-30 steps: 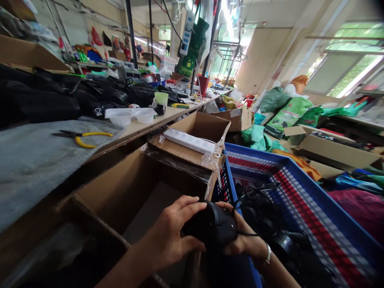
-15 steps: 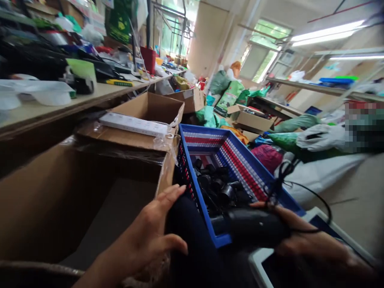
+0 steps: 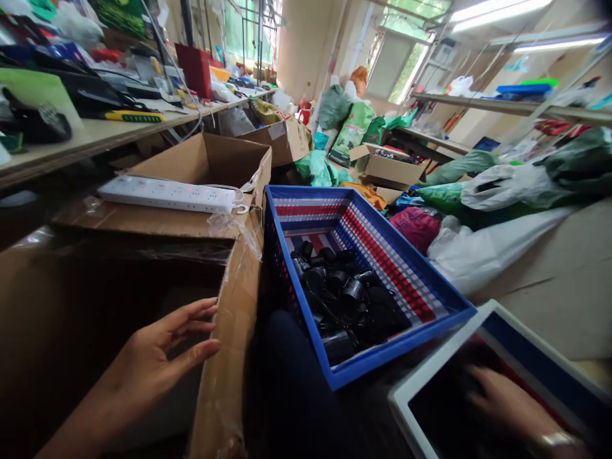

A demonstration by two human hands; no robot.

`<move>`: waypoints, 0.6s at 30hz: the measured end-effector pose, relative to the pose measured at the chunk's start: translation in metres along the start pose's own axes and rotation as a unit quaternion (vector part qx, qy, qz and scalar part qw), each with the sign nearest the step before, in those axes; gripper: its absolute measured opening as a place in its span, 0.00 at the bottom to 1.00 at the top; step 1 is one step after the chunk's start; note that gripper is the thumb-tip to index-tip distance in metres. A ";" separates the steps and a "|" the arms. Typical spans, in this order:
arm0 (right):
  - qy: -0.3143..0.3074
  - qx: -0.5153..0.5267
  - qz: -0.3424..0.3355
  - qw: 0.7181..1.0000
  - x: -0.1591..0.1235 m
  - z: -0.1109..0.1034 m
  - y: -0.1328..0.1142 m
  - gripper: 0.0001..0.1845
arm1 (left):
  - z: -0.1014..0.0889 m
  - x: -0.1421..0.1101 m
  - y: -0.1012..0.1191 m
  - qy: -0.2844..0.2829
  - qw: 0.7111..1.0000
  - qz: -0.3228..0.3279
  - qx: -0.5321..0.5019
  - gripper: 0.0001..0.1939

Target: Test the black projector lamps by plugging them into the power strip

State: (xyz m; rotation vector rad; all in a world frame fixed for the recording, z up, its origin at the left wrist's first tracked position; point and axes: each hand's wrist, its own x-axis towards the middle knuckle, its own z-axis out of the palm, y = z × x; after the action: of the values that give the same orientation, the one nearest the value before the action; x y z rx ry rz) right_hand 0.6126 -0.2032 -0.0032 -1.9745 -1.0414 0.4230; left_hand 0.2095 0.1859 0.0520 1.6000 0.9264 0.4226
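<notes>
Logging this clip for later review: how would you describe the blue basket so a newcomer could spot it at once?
Find the open cardboard box by the left hand. Just right of it sits a shallow blue plastic basket, red-and-white inside. Its heap of black cylindrical parts sets it apart from the white-framed tray under the right hand.
</notes>
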 end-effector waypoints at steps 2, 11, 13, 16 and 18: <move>-0.031 -0.128 0.101 0.986 0.041 0.051 -0.003 0.14 | 0.001 0.003 -0.002 0.009 1.000 -0.015 -0.004 0.36; -0.108 -0.125 0.187 0.968 0.184 0.228 0.004 0.24 | -0.001 0.006 -0.019 0.031 0.999 -0.028 -0.016 0.30; -0.076 -0.104 0.167 0.977 0.195 0.216 -0.009 0.26 | -0.001 0.007 -0.019 0.047 0.998 -0.035 -0.017 0.29; -0.030 -0.067 0.125 0.989 0.207 0.173 -0.052 0.28 | -0.001 0.009 -0.010 0.094 0.994 -0.051 -0.032 0.29; -0.017 -0.037 0.093 0.995 0.207 0.139 -0.090 0.27 | 0.001 0.009 0.000 0.118 0.989 -0.061 -0.065 0.30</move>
State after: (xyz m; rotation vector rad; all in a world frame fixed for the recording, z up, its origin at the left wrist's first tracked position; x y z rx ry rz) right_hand 0.6040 0.0614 0.0048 -2.1473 -0.9086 0.5278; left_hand 0.2160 0.1925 0.0501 1.3866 1.1449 0.5828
